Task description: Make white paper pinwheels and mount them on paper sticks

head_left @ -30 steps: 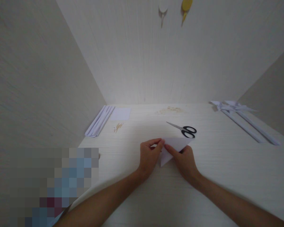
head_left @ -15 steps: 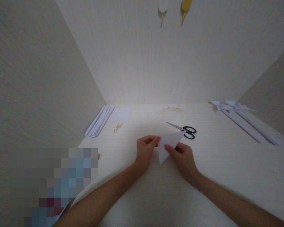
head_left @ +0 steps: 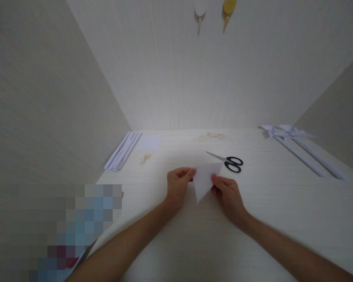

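One camera, worn on the person's head, looks forward and down from above and behind the hands, over a pale table (head_left: pixel 276 203). The left forearm (head_left: pixel 129 244) enters from the lower left and the right forearm (head_left: pixel 291 246) from the lower right, as the wearer would see them. The left hand (head_left: pixel 176 188) and right hand (head_left: pixel 228 196) are near, just below the middle of the view. Beyond, the camera faces a back wall (head_left: pixel 164 78) almost squarely, its foot running nearly level across. The view is wide, taking in a left wall (head_left: pixel 41 98) and a right wall (head_left: pixel 341 105).
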`<state>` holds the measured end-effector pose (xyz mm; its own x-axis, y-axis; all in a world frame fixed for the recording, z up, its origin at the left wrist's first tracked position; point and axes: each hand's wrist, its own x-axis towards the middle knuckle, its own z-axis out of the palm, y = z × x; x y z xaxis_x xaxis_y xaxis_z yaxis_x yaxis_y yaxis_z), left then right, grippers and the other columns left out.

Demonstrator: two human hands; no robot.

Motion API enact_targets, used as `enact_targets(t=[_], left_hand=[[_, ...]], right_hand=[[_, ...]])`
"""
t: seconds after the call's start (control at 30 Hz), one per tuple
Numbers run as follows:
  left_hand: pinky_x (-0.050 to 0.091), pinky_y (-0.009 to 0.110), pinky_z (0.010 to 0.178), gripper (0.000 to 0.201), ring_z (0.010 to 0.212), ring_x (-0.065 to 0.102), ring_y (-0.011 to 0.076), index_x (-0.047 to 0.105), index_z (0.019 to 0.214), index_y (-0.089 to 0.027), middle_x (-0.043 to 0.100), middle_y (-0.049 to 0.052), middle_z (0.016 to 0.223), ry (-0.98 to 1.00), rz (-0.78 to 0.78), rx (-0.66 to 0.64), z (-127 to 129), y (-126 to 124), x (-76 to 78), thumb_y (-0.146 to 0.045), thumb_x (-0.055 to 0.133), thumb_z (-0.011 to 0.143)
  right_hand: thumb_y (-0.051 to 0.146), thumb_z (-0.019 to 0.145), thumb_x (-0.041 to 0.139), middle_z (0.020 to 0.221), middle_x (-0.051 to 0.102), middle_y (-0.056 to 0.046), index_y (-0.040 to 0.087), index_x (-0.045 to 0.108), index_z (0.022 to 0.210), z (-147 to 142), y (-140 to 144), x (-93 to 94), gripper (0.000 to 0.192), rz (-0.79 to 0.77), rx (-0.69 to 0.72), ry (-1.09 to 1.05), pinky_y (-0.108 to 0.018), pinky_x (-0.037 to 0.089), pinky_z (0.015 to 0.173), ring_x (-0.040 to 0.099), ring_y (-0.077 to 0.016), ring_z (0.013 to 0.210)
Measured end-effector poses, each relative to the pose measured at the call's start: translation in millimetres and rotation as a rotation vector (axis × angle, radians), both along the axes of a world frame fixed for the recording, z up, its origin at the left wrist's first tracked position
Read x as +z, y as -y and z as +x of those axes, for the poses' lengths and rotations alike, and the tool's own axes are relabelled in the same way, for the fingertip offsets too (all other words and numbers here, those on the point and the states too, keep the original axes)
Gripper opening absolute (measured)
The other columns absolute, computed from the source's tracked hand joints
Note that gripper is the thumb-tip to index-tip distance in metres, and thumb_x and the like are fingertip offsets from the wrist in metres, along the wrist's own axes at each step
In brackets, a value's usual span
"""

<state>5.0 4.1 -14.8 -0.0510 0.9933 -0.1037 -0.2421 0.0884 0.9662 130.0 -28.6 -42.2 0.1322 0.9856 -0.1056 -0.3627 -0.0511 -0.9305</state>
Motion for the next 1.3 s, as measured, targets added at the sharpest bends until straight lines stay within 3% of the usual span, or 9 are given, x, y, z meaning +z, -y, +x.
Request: enact_targets(t=[0.23, 0.43, 0.7, 0.9, 1.3], left_hand=[[0.042, 0.021, 0.054, 0.012, 0.050, 0.052, 0.0080, 0.065, 0.052, -0.013, 0.060, 0.000, 0.050, -0.042, -0.011, 0.005, -4, -3, -2.7, -0.023, 0.070, 0.054], [0.041, 0.022, 0.054, 0.010, 0.049, 0.051, 0.0080, 0.064, 0.052, -0.014, 0.060, -0.001, 0.050, -0.037, 0.008, -0.002, -3, -4, -3.4, -0.022, 0.069, 0.054], [0.039, 0.021, 0.051, 0.010, 0.047, 0.049, 0.0075, 0.064, 0.049, -0.014, 0.059, -0.001, 0.047, -0.057, -0.011, -0.006, -5, -4, -4.2, -0.022, 0.069, 0.054], [0.038, 0.021, 0.051, 0.010, 0.048, 0.049, 0.0078, 0.065, 0.050, -0.015, 0.059, -0.001, 0.049, -0.087, 0.014, -0.022, -5, -5, -7.7, -0.023, 0.069, 0.055], [0.037, 0.022, 0.050, 0.009, 0.046, 0.049, 0.0081, 0.064, 0.049, -0.014, 0.059, 0.000, 0.048, -0.082, -0.010, -0.031, -5, -4, -6.4, -0.022, 0.069, 0.054]], right_hand=[[0.025, 0.057, 0.071, 0.055, 0.057, 0.004, 0.017, 0.061, 0.058, 6, -7, 5.1, 0.014, 0.004, 0.018, -0.030, -0.022, 0.037, 0.055, 0.048, -0.0093, 0.053], [0.031, 0.057, 0.071, 0.040, 0.037, 0.007, 0.014, 0.051, 0.042, 5, -9, 7.5, 0.030, -0.021, -0.043, -0.153, -0.019, 0.023, 0.041, 0.030, -0.0044, 0.041], [0.023, 0.050, 0.076, 0.047, 0.048, 0.005, 0.015, 0.056, 0.050, 7, -14, 3.9, 0.021, 0.006, -0.106, -0.114, -0.019, 0.026, 0.042, 0.037, -0.0050, 0.045], [0.026, 0.052, 0.075, 0.040, 0.039, 0.007, 0.015, 0.048, 0.043, 11, -18, 5.3, 0.030, -0.013, -0.137, -0.222, -0.018, 0.023, 0.038, 0.032, -0.0036, 0.041], [0.017, 0.046, 0.076, 0.042, 0.042, 0.007, 0.014, 0.051, 0.044, 14, -20, 8.1, 0.025, 0.026, -0.228, -0.278, -0.013, 0.029, 0.040, 0.036, -0.0018, 0.042]])
